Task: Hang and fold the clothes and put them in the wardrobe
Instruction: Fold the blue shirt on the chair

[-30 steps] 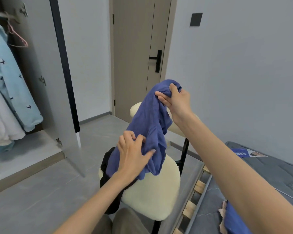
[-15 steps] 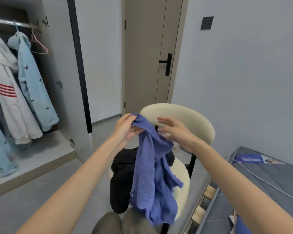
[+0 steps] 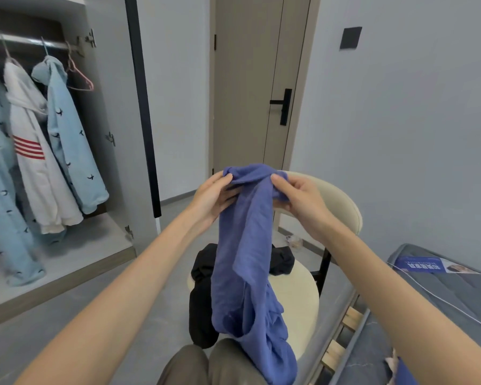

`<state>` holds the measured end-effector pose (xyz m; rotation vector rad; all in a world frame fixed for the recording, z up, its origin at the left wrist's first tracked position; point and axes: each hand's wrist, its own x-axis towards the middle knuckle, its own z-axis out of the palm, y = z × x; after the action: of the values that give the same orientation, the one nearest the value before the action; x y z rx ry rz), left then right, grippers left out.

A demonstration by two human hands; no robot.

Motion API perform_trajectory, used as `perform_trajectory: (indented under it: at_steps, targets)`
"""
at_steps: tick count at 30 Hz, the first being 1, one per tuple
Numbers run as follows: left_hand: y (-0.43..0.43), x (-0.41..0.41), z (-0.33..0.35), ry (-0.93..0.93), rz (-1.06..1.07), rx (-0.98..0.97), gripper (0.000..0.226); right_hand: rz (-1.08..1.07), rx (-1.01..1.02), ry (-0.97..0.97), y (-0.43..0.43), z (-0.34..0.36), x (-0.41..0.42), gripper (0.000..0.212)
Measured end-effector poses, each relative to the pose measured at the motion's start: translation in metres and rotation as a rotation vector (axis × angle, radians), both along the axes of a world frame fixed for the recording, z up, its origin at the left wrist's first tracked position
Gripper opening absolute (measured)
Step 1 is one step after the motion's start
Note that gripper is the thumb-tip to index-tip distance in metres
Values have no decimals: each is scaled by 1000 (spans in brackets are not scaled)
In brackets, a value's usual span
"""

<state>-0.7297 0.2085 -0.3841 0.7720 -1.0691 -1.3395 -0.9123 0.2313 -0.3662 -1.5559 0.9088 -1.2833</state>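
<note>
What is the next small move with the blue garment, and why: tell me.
Probably draw the left hand and right hand apart along the top edge to spread the blue garment. Both pinch it close together, and it hangs bunched and twisted above the chair, so neither hanging nor folding looks possible yet.

The room is enclosed by plain pale grey walls (image 3: 400, 148), and the floor (image 3: 67, 315) is finished in smooth grey. A taupe door (image 3: 245, 93) with a black lever handle (image 3: 282, 105) is set in the far corner and is shut. A dark square switch plate (image 3: 350, 38) is mounted on the right wall. An open wardrobe (image 3: 67, 262) is seen at the left, its wardrobe door (image 3: 114, 112) edged in black. A cream padded chair (image 3: 303, 295) is placed just beside wooden bed slats (image 3: 351, 315) and a grey mattress (image 3: 442, 298).
</note>
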Motion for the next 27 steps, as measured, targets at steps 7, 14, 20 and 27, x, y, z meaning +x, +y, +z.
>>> perform_trajectory:
  at_steps: [7,14,20,27]
  targets:
    - [24,-7,-21,-255,-104,80,63,-202,1,-158,-24,32,6,29]
    - [17,-18,-28,-515,192,-253,21,-54,22,-318,-32,52,13,25]
    - [5,-9,-3,-689,291,-296,30,-146,57,40,-46,43,1,31]
    - [-2,-18,9,-438,130,-27,17,-130,166,415,-26,-4,-15,28]
